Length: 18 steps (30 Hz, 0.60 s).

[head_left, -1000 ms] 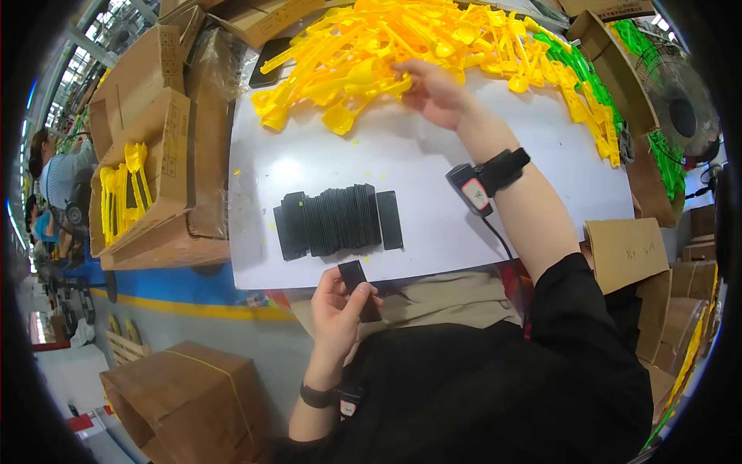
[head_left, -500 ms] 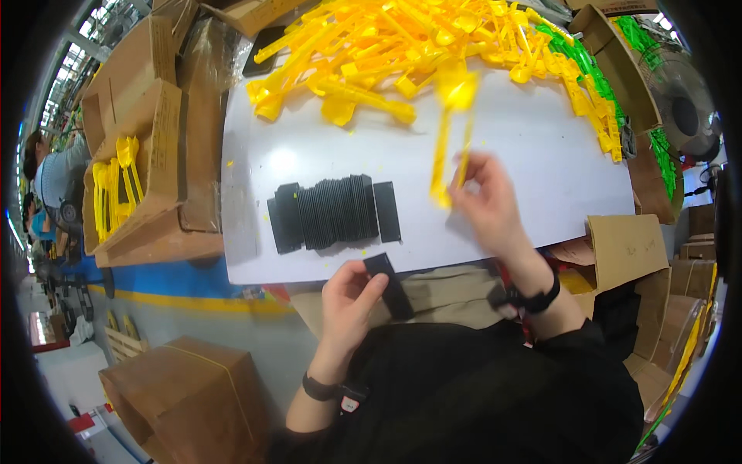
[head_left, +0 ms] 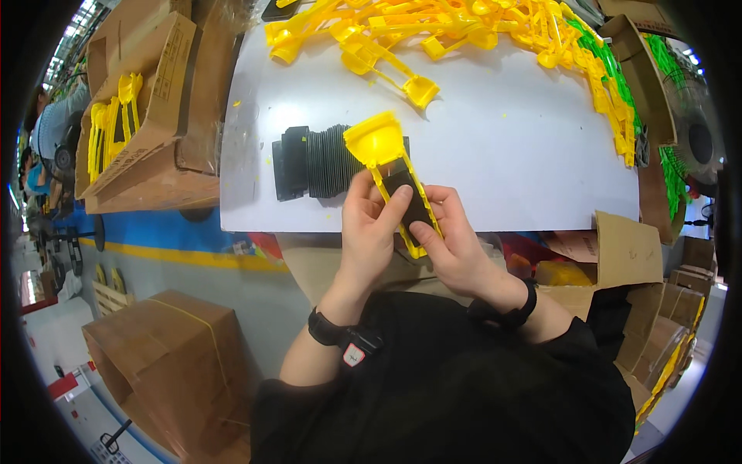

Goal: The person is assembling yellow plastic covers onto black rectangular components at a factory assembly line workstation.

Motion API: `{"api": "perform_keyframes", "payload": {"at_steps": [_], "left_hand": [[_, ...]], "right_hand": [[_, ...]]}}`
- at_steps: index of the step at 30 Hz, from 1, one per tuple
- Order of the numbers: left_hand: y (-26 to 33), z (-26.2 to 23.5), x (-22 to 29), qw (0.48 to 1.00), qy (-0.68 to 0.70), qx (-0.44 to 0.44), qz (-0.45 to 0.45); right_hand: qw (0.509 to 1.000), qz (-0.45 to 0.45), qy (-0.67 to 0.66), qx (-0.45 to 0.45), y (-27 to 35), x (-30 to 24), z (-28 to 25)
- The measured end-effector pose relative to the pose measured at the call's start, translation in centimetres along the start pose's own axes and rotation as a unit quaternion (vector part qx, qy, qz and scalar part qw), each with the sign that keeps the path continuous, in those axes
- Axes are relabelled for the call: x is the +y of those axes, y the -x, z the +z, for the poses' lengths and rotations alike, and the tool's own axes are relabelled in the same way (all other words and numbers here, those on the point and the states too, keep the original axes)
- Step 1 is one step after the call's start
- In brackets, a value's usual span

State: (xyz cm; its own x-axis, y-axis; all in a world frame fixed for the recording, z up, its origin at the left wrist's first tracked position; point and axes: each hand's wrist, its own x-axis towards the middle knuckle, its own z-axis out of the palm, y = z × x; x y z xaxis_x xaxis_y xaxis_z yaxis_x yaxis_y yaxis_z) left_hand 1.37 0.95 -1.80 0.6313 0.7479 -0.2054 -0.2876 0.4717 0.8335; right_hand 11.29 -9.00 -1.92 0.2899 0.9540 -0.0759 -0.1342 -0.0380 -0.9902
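Note:
Between my two hands is a yellow plastic piece [head_left: 377, 141] with a scoop-shaped end and a long open frame for a handle. A flat black rectangular plate [head_left: 415, 210] lies within that frame. My left hand [head_left: 369, 232] grips the frame from the left, its thumb pressed on the plate. On the opposite side my right hand [head_left: 457, 246] is closed around the lower frame, its thumb also on the plate. Behind the scoop end, a row of upright black plates [head_left: 328, 158] stands packed together on the white table [head_left: 510, 170]. How far the plate sits in the frame I cannot tell.
Many yellow scoop pieces [head_left: 464, 27] lie heaped along the table's far side, with green pieces [head_left: 610, 73] at the far right. A cardboard box [head_left: 166, 116] at left holds several yellow pieces. Other boxes stand at lower left [head_left: 166, 340] and right [head_left: 630, 247].
My right hand has brought the yellow piece down and left to my left hand. The black plate, held alone by my left hand before, is now inside the yellow frame.

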Motion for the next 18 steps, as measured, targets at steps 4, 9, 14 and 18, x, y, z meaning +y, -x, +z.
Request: {"api": "perform_keyframes", "payload": {"at_steps": [4, 9, 14, 18], "left_hand": [[0.5, -0.3, 0.1, 0.998, -0.057, 0.016, -0.011], [0.6, 0.3, 0.6, 0.995, -0.045, 0.04, -0.075], [0.2, 0.7, -0.8, 0.998, -0.035, 0.042, -0.011], [0.2, 0.7, -1.7, 0.998, -0.033, 0.04, 0.03]], "right_hand": [[0.996, 0.08, -0.045, 0.003, -0.1, -0.6, 0.1], [0.993, 0.089, -0.08, -0.008, -0.4, 0.2, 0.5], [0.998, 0.026, -0.055, 0.022, -0.4, 0.6, 0.8], [0.994, -0.05, 0.1, 0.007, -0.8, 0.5, -0.7]]}}
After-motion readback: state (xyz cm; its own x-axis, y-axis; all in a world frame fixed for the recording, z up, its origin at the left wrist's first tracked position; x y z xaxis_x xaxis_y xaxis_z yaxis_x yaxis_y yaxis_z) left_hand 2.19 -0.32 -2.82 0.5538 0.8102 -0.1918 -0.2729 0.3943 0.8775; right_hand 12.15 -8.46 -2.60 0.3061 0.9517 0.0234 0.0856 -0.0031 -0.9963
